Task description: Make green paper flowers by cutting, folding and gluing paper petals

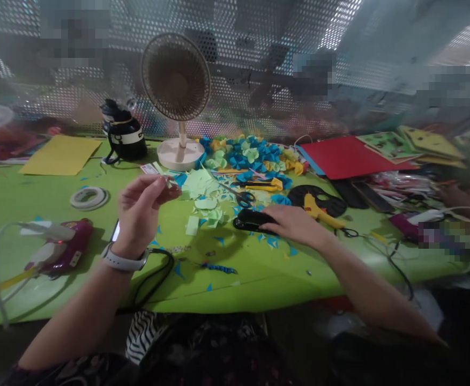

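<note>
My left hand [142,209], with a pale watch on the wrist, is raised over the left middle of the table. Its thumb and fingers are pinched together at something small that I cannot make out. My right hand [289,222] is closed round the end of a black stapler [251,220] low over the table. Pale green paper pieces [198,184] lie between the two hands. Dark scissors [243,198] rest just behind the stapler. Blue, green and yellow paper flowers [246,153] are heaped farther back.
A white fan [177,78] stands at the back beside a black bottle [127,139]. White tape [89,198] and a purple power strip [68,249] lie left. Rightward are a yellow glue gun [319,212] and red paper [351,155]. Cords run along both sides of the green table [235,292].
</note>
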`<state>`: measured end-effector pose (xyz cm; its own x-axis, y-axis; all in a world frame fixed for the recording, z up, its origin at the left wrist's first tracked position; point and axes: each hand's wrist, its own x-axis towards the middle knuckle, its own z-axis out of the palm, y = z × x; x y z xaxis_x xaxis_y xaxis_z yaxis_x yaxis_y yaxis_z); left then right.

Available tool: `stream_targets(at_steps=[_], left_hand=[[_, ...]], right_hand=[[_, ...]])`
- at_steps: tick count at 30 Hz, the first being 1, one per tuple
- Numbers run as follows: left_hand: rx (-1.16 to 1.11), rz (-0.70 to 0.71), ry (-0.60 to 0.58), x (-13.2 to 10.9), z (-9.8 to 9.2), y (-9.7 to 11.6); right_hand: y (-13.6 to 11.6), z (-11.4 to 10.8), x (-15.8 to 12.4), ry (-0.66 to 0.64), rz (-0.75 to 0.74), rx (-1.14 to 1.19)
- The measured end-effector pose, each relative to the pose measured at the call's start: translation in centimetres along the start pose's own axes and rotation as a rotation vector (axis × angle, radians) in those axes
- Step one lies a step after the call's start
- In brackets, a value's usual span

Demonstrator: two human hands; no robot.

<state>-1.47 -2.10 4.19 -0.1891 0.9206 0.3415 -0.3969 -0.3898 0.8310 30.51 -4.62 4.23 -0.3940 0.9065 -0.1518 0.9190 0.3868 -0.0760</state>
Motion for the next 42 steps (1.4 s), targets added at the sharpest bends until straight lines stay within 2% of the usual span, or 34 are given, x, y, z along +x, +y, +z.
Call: stream_targets(at_steps=[3,5,6,7,9,11,13,16,19,21,24,27,30,34,38,42], left_hand=[[0.04,-0.043,-0.071,-0.1,-0.2,-0.9],[0.107,-0.086,-0.1,-0.2,-0.3,-1.5],[0.146,-0.111,-0.128,-0.3,-0.3,-1.7],[0.185,-0.136,-0.161,-0.4,-0.3,-1.9],[0.244,-0.195,-0.233,-0.6,-0.2,-2.1],[0.272,-0.254,-0.301,-0.8,-0.1,-2.3],[0.273,-0.294,-0.361,-0.9,-0.1,-2.4],[0.272,-0.317,-0.429,-1.0,-0.3,-2.4],[0.272,-0.335,-0.465,-0.9,-0.5,-2.4],[0.267,-0.344,-0.47,-0.8,-0.5,-2.4],[0.324,-0.329,-0.497,-0.9,-0.5,-2.5],[0.454,-0.238,-0.567,-1.1,-0.6,-2.6],[0.612,-0.079,-0.636,-1.2,-0.6,-2.4],[0.757,0.118,-0.725,-1.3,-0.4,-1.8],[0.768,0.161,-0.84,-1.4,-0.3,-1.5],[0.744,0.17,-0.848,-1.6,-0.3,-1.5]], right_hand=[[-2.1,0.8,0.2,0.139,-0.03,0.002],[-4.5,1.1,0.1,0.297,-0.037,-0.016],[-5.9,1.3,-0.1,0.332,-0.089,0.009],[-7.3,1.6,-0.3,0.325,-0.169,0.045],[-10.0,2.3,-0.4,0.167,-0.36,0.068],[-12.0,2.9,-0.2,0.029,-0.418,0.002],[-12.9,3.1,0.3,-0.031,-0.406,-0.044],[-12.8,2.3,1.1,-0.109,-0.362,-0.033],[-11.2,0.6,1.2,-0.128,-0.247,0.071],[-9.7,-0.5,1.0,-0.073,-0.154,0.217],[-7.7,-1.9,1.1,0.045,-0.089,0.493],[-7.0,-2.6,1.9,0.207,-0.074,0.71],[-7.8,-2.5,2.9,0.26,-0.095,0.704],[-9.2,-1.8,3.9,0.183,-0.171,0.644],[-9.6,-0.9,4.3,0.156,-0.215,0.712],[-9.6,0.0,4.7,0.092,-0.236,0.852]])
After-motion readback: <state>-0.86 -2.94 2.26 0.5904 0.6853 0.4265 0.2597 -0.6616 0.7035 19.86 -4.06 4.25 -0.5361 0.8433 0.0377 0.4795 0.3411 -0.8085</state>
